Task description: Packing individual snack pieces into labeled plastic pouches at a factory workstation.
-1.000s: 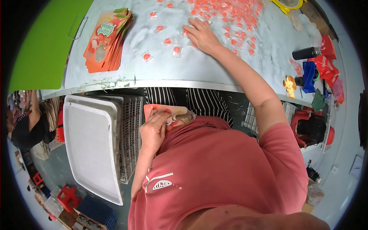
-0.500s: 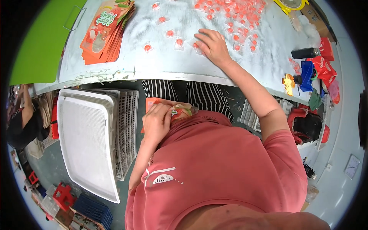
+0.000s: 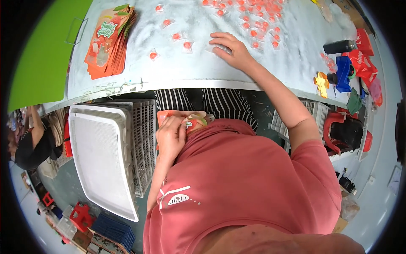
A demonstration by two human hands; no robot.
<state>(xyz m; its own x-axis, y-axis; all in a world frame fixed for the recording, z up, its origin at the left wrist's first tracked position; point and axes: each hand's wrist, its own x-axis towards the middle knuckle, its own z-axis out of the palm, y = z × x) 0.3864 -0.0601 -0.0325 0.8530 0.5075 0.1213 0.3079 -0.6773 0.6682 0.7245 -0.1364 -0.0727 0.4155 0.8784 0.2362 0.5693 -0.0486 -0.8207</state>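
In my lap, against the pink shirt, my left hand (image 3: 170, 134) is closed on an orange printed pouch (image 3: 196, 123) with a green leaf pattern. My right hand (image 3: 232, 51) rests on the table with bent fingers around a wrapped candy; its clear wrapper (image 3: 211, 48) shows between finger and thumb, the red middle hidden. A few single wrapped candies (image 3: 187, 45) lie to the left of that hand. Beyond it spreads a loose heap of the same candies (image 3: 260, 12). A stack of orange pouches (image 3: 105, 44) lies at the table's far left.
The white table (image 3: 169, 76) has a worn front edge. A green panel (image 3: 38, 51) stands at left. White plastic crates (image 3: 101, 156) are stacked beside my left arm. At right are a black bottle (image 3: 339, 46), a blue holder (image 3: 343, 72) and yellow tape (image 3: 321, 84). Another person (image 3: 36, 146) is at far left.
The view has shifted slightly, so the table things sit a little further left. Under my right fingers the candy's red middle is now covered. My left hand keeps hold of the pouch.
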